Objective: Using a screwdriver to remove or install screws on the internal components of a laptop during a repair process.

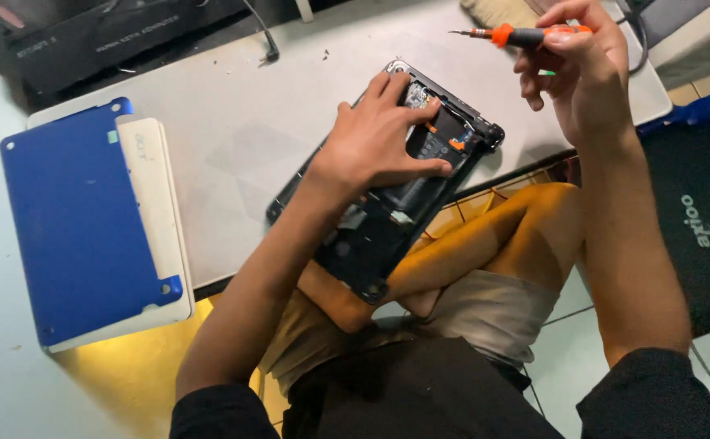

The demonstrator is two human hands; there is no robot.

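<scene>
Two hands are busy over an opened laptop (387, 191). On the left hand (375, 142), the fingers (420, 169) are spread apart and pressed flat on the dark parts inside the laptop, so they pin it down and grip nothing. On the right hand (578, 69), the fingers (562, 34) are pinched tight on a small screwdriver (505, 35) with an orange collar. It is lifted above the laptop's far corner, with its tip pointing away to the side and touching nothing.

My guess is that this is a pause between screws: the machine is held flat while the tool waits in the air. The next move would need the thin tip brought down straight onto a tiny screw, with the laptop kept from sliding.

That laptop lies slantwise on a pale grey worktop (241, 122), and its near corner hangs past the edge, over the person's folded legs. Well off to the laptop's left lies a blue cover (78, 219) on top of a cream one (156, 203). Beyond the laptop, at the back of the worktop, a black cable (267, 41) runs up to dark boxes. Right of the laptop, a black bag (696, 219) with blue trim sits on the pale tiled floor (570, 349).
</scene>
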